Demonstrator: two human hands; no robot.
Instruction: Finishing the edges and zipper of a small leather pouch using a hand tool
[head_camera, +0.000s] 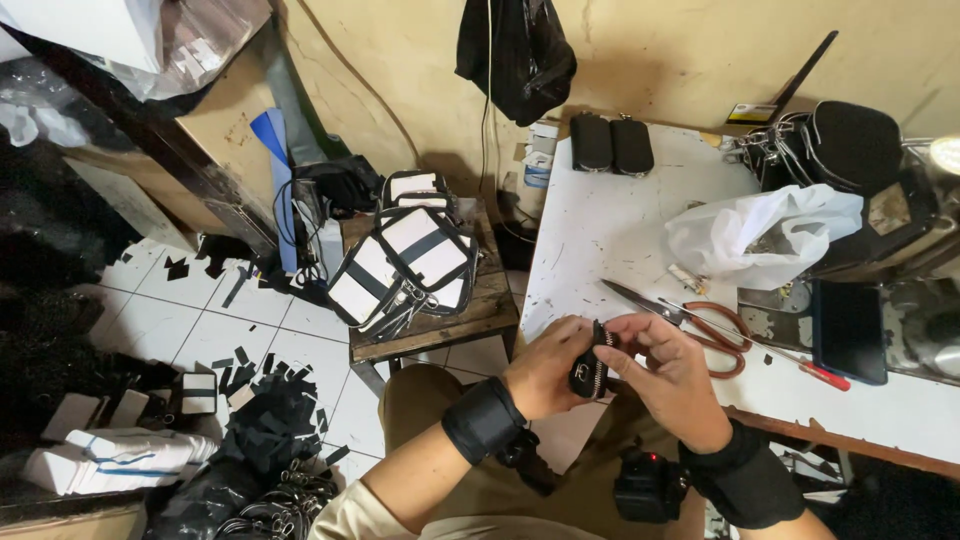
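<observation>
Hands meet at the near edge of the white worktop (610, 220), and between them sits a small black zip pouch (590, 368). The left hand (545, 368) cups it from behind, fingers curled shut around its body; the right hand (668, 375) pinches its upper edge with thumb and forefinger, the other fingers loosely bent. Both wrists wear black bands. Just beyond the pouch on the worktop lie scissors with reddish handles (690, 320), and past them a crumpled white plastic bag (765, 235), its contents hidden. At the worktop's far edge stand two dark cases (612, 145), side by side. Left of the worktop, a low wooden stool (480, 310) carries a heap of black-and-white pouches (410, 255). What hangs from the pouch's zip is perhaps a metal pull; it is too small to tell.
</observation>
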